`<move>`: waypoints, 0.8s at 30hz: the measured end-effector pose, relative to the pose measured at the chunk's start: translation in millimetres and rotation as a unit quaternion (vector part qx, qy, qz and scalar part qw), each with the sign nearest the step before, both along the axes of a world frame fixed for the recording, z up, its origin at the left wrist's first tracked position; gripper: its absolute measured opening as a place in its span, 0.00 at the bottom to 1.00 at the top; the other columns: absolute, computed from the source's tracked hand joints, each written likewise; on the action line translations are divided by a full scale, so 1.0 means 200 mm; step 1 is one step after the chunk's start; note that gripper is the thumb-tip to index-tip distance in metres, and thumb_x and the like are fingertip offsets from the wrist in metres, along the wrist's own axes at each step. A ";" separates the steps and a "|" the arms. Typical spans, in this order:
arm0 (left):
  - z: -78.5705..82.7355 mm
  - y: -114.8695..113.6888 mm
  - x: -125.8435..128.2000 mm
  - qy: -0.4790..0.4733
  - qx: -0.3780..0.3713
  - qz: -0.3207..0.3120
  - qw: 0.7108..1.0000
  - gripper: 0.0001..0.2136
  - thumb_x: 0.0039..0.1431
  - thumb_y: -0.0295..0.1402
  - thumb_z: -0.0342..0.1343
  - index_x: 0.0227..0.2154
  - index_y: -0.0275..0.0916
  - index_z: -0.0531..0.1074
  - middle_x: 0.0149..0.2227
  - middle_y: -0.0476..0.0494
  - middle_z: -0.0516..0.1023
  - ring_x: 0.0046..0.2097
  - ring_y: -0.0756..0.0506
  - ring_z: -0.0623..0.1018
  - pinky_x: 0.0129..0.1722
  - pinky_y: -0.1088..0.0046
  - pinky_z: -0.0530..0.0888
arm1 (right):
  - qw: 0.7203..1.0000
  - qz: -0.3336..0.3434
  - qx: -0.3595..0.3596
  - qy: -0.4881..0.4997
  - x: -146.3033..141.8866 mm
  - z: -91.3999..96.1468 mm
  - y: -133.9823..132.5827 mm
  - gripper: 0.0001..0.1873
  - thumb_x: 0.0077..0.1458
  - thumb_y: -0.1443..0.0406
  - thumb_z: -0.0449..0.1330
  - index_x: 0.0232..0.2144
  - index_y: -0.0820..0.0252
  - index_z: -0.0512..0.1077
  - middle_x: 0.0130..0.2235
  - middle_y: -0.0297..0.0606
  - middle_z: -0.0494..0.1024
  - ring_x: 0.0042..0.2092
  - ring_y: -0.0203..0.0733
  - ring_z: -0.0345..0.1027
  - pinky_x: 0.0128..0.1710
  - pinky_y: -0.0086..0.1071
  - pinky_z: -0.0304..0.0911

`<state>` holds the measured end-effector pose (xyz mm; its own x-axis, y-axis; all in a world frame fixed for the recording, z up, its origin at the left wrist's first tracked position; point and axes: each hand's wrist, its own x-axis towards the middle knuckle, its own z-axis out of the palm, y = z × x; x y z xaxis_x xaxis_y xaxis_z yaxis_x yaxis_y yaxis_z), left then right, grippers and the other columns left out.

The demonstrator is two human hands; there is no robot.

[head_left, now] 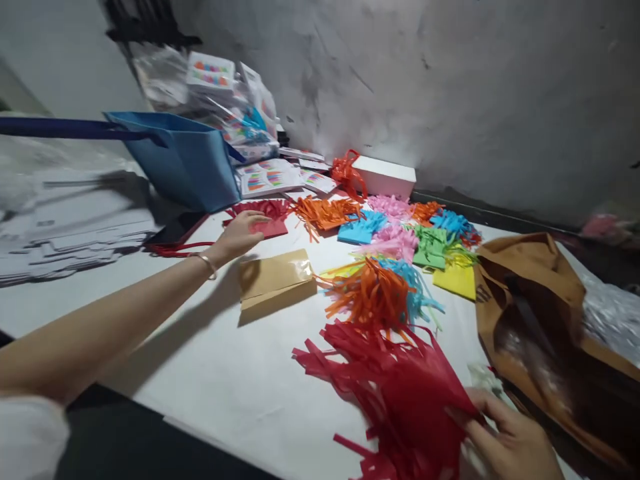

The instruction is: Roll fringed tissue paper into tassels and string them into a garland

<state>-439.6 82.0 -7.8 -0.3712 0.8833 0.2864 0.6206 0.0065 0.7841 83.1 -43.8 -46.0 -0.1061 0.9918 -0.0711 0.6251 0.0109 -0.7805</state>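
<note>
My right hand [505,433] pinches the edge of a red fringed tissue-paper tassel [420,400] at the lower right. Its cut strips fan out to the left over the table. Farther back, my left hand [243,235] reaches out with its fingers stretched over another folded red tassel [273,227]; whether it presses on the paper is hard to tell. A tan paper packet [275,280] lies just in front of that hand. Between the hands sits a pile of loose orange fringe [373,293], with light blue fringe [413,287] beside it.
Behind, folded tassels lie in orange [327,212], blue [361,228], green [430,247] and yellow [455,280]. A blue bag [185,160] and white card stacks [85,220] stand left. A brown bag [535,287] lies right. A white box [384,177] is against the wall.
</note>
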 end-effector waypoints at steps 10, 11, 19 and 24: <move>0.29 -0.60 1.21 0.326 0.131 -0.550 0.758 0.31 0.61 0.42 0.60 0.64 0.38 0.59 0.62 0.31 0.67 0.65 0.34 0.62 0.66 0.51 0.58 | 0.954 0.169 0.242 -0.044 -0.15 0.25 -0.08 0.09 0.53 0.73 0.53 0.26 0.57 0.70 0.28 0.34 0.75 0.35 0.41 0.70 0.37 0.32 0.64; 0.28 -0.61 1.29 0.345 0.129 -0.554 0.746 0.27 0.62 0.39 0.59 0.61 0.37 0.63 0.56 0.33 0.73 0.62 0.35 0.67 0.66 0.49 0.57 | 0.944 0.185 0.267 -0.059 -0.14 0.27 -0.11 0.10 0.53 0.74 0.52 0.27 0.57 0.69 0.28 0.34 0.74 0.35 0.41 0.69 0.39 0.33 0.64; 0.25 -0.65 1.52 0.360 0.147 -0.529 0.754 0.10 0.68 0.34 0.51 0.32 0.35 0.72 0.32 0.42 0.77 0.37 0.43 0.73 0.52 0.58 0.67 | 0.878 0.123 0.397 -0.238 -0.06 0.26 -0.20 0.14 0.56 0.77 0.53 0.36 0.60 0.76 0.26 0.34 0.77 0.30 0.41 0.69 0.47 0.42 0.63; 0.31 -0.60 1.48 0.072 0.018 -0.524 0.848 0.26 0.63 0.54 0.52 0.50 0.36 0.70 0.49 0.36 0.75 0.48 0.42 0.75 0.46 0.67 0.71 | 0.769 0.072 0.572 -0.276 0.05 0.27 -0.24 0.14 0.62 0.76 0.55 0.49 0.70 0.74 0.40 0.45 0.82 0.42 0.44 0.75 0.57 0.47 0.60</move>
<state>-142.6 -38.7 53.7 0.6538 0.6965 0.2955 0.3602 -0.6300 0.6880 92.2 -91.2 7.8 -0.4878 0.4200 0.7653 0.7852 0.5942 0.1743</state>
